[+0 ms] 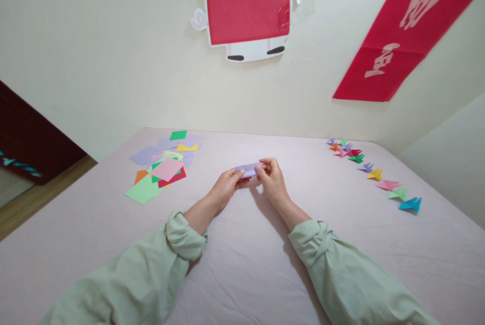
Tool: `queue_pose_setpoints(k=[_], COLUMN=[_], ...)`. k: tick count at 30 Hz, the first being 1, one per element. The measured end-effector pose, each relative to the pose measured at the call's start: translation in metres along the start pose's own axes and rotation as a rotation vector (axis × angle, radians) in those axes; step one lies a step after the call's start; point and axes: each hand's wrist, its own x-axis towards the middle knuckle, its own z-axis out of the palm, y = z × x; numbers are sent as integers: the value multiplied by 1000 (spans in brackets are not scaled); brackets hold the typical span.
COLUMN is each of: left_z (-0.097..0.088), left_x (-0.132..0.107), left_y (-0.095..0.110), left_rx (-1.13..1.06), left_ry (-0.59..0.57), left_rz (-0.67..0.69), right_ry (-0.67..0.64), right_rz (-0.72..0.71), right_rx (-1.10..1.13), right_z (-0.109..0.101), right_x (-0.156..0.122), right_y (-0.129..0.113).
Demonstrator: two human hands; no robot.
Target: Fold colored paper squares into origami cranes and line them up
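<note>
A folded strip of lilac paper (pixel 248 169) is held just above the pale pink bed sheet (pixel 250 264), between both my hands. My left hand (pixel 224 188) pinches its left end with thumb and fingers closed. My right hand (pixel 271 177) pinches the right end, fingers curled over the top edge. Both forearms wear rolled-up pale green sleeves.
A loose pile of coloured paper squares (pixel 163 166) lies at the left. A row of several folded paper figures (pixel 373 173) runs along the right side. Behind stands a cream wall with a red banner (pixel 405 27) and a red-and-white cut-out (pixel 248 9). Wooden floor (pixel 34 203) shows at the left edge.
</note>
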Motion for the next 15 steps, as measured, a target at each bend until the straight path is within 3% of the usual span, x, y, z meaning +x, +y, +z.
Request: queue_pose_setpoints(k=[5, 10, 15], left_z=[-2, -1, 0], left_x=[1, 1, -3], left_y=[-2, -3, 6], left_rx=[12, 94, 413], left_ry=[-9, -14, 179], left_rz=[1, 31, 147], right_ry=[-69, -56, -67], right_rz=[1, 18, 125], right_rx=[-62, -123, -344], right_z=[-2, -5, -25], right_x=[-1, 3, 4], right_y=[-1, -5, -14])
